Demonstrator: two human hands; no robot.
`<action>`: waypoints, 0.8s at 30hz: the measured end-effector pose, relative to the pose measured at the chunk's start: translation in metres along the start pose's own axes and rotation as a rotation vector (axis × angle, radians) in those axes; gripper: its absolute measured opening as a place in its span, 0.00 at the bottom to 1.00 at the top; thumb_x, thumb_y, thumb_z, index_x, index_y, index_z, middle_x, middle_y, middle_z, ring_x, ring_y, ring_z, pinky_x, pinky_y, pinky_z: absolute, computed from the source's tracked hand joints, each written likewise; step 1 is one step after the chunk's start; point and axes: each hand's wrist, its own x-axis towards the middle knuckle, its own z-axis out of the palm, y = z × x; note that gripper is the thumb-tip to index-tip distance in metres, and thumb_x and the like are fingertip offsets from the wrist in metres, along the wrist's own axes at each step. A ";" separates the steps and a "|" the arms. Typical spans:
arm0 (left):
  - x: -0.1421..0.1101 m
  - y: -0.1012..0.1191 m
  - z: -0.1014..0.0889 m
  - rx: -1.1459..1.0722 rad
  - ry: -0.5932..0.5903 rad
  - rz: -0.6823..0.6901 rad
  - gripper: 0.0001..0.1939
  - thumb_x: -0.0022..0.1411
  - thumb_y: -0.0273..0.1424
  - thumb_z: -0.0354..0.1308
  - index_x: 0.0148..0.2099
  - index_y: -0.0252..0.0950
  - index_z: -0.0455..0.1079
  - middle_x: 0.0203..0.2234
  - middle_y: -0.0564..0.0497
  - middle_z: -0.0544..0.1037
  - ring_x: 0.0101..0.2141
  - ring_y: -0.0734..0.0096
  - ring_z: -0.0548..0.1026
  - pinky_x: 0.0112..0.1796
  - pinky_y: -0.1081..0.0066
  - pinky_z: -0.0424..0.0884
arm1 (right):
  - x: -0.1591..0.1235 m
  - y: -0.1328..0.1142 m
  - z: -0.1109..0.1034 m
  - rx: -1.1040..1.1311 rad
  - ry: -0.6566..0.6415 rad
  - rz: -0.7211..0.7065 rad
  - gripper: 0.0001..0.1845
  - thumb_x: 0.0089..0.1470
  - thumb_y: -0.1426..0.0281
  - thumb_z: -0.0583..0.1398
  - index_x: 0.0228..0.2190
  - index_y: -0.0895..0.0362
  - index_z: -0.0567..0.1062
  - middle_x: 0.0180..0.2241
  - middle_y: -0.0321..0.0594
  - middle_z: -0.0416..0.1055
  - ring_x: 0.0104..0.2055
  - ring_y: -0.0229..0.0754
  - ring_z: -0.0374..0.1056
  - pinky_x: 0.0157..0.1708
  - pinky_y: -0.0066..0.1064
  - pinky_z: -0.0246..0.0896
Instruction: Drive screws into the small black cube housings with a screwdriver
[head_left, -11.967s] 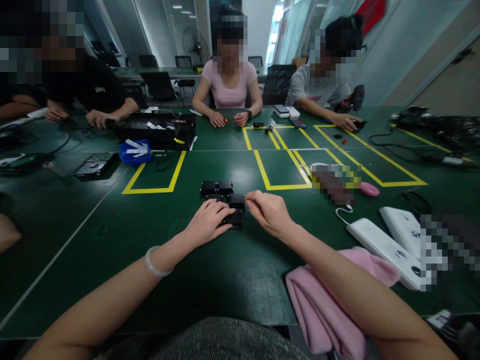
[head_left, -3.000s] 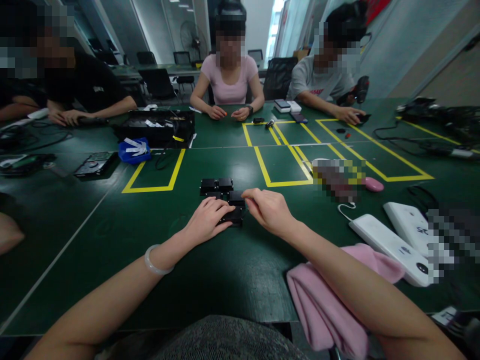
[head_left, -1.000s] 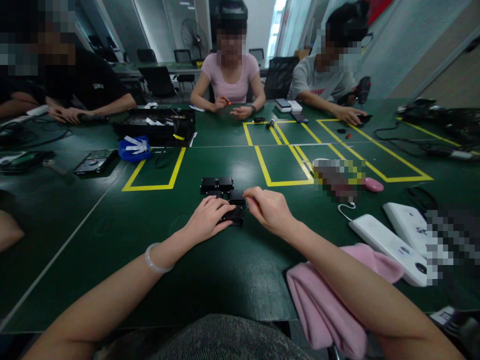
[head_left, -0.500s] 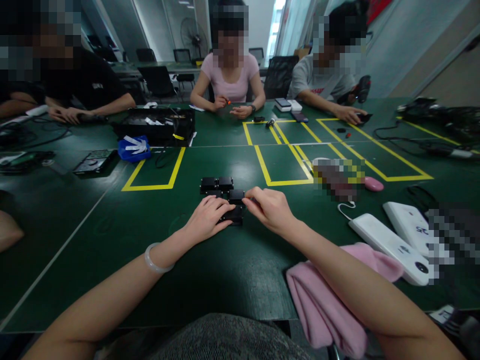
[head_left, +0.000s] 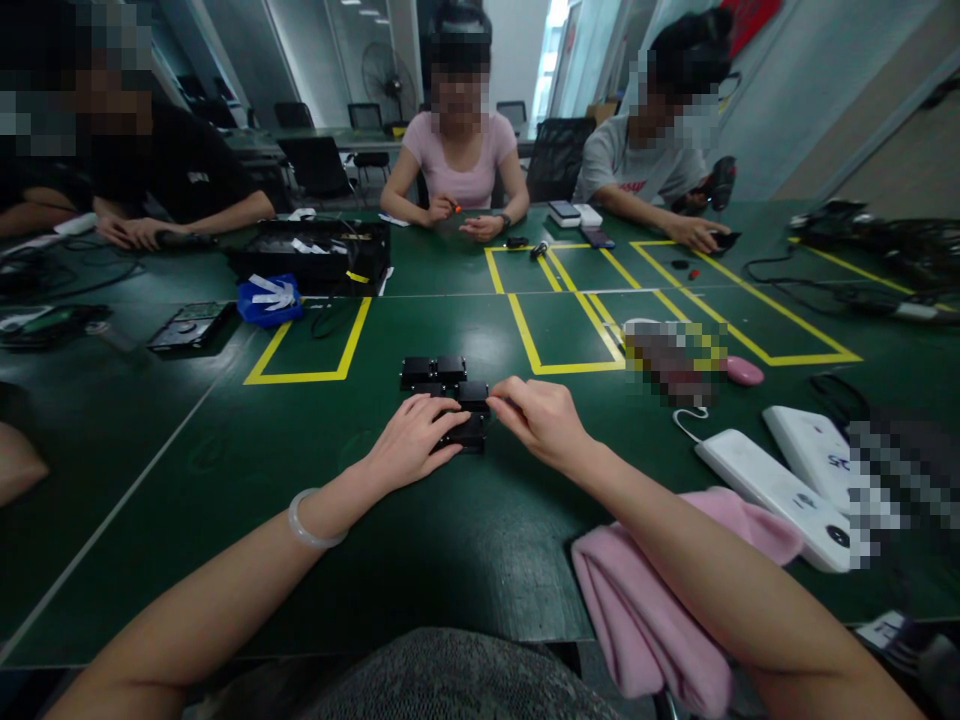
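Observation:
Several small black rectangular boxes (head_left: 417,371) with tiny metal fittings at their edges lie grouped on the green table in front of me. My left hand (head_left: 416,437) lies palm down over the nearer ones, its fingers stretched across their tops. Its thumb is near the lower edge of the nearest black box (head_left: 466,432), apart from the index finger. My right hand (head_left: 546,418) is closed in a pinch, with the fingertips at the right edge of another black box (head_left: 473,394). Anything between those fingertips is too small to make out.
A pink cloth (head_left: 645,600) hangs over the table's front edge under my right forearm. White devices (head_left: 772,490) and a pink mouse (head_left: 744,371) lie to the right. A blue bag (head_left: 268,300) and a black case (head_left: 307,260) stand far left. Coworkers sit opposite.
The view has tilted very slightly. Both hands and the black boxes stay in nearly the same place, with my right hand's pinch unchanged.

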 end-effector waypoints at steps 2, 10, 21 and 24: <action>-0.001 -0.001 -0.001 -0.004 -0.011 0.006 0.20 0.67 0.34 0.56 0.60 0.37 0.67 0.55 0.40 0.72 0.55 0.52 0.71 0.57 0.47 0.63 | 0.000 0.000 0.001 -0.003 0.004 0.004 0.19 0.69 0.64 0.48 0.37 0.58 0.75 0.25 0.40 0.75 0.24 0.38 0.68 0.28 0.28 0.55; 0.000 -0.025 -0.022 -0.045 -0.099 0.090 0.37 0.62 0.45 0.62 0.68 0.40 0.57 0.62 0.39 0.66 0.62 0.49 0.64 0.63 0.44 0.55 | 0.000 0.000 0.002 -0.018 0.000 0.032 0.18 0.69 0.65 0.47 0.40 0.59 0.74 0.26 0.41 0.76 0.25 0.38 0.70 0.28 0.27 0.56; -0.001 -0.055 -0.032 -0.014 -0.240 0.040 0.36 0.59 0.43 0.66 0.67 0.46 0.60 0.66 0.42 0.62 0.65 0.48 0.60 0.63 0.38 0.51 | 0.000 0.000 0.001 0.018 -0.023 0.055 0.18 0.69 0.65 0.48 0.40 0.59 0.74 0.27 0.42 0.76 0.26 0.39 0.70 0.28 0.27 0.56; 0.000 -0.056 -0.033 -0.009 -0.230 0.029 0.34 0.61 0.42 0.65 0.67 0.46 0.61 0.66 0.42 0.62 0.64 0.48 0.61 0.63 0.38 0.52 | -0.001 0.000 0.001 0.029 -0.031 0.067 0.17 0.68 0.65 0.48 0.40 0.58 0.74 0.27 0.42 0.76 0.26 0.39 0.70 0.28 0.27 0.56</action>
